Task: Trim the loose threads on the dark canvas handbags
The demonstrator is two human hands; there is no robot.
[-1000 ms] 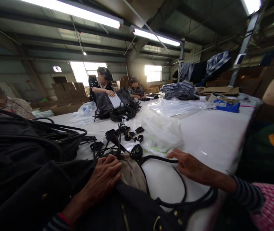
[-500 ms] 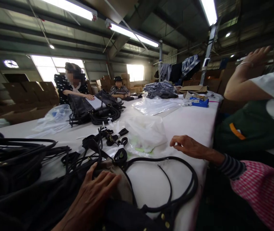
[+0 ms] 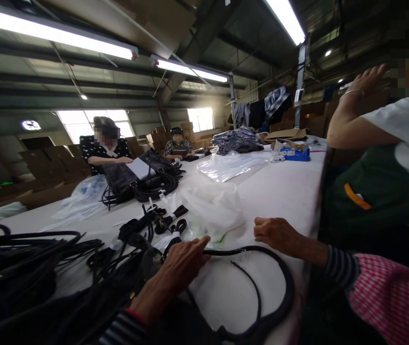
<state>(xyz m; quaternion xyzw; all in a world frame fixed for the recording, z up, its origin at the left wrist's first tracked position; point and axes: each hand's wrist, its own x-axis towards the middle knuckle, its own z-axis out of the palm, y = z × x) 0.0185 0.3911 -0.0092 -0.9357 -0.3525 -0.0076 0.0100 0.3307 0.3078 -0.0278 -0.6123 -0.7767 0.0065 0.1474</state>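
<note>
My left hand (image 3: 181, 266) rests palm down on the dark handbag in front of me, its fingers stretched toward the looped black handle (image 3: 262, 282) and a white plastic bag (image 3: 213, 208). My right hand (image 3: 278, 235) lies on the white table (image 3: 283, 191) beside the handle, with its fingers curled under and nothing visible in them. Loose black straps (image 3: 161, 220) lie just beyond my left hand.
A heap of black bags and straps (image 3: 21, 268) fills the left foreground. A person in a white shirt and green apron (image 3: 380, 191) stands close at the right. Two more people work at the far end behind another black bag (image 3: 140, 179). Clear plastic sheets (image 3: 229, 165) lie mid-table.
My left hand has slid forward and right along the bag toward the handle and plastic bag. My right hand has curled and settled on the table. The view has swung right.
</note>
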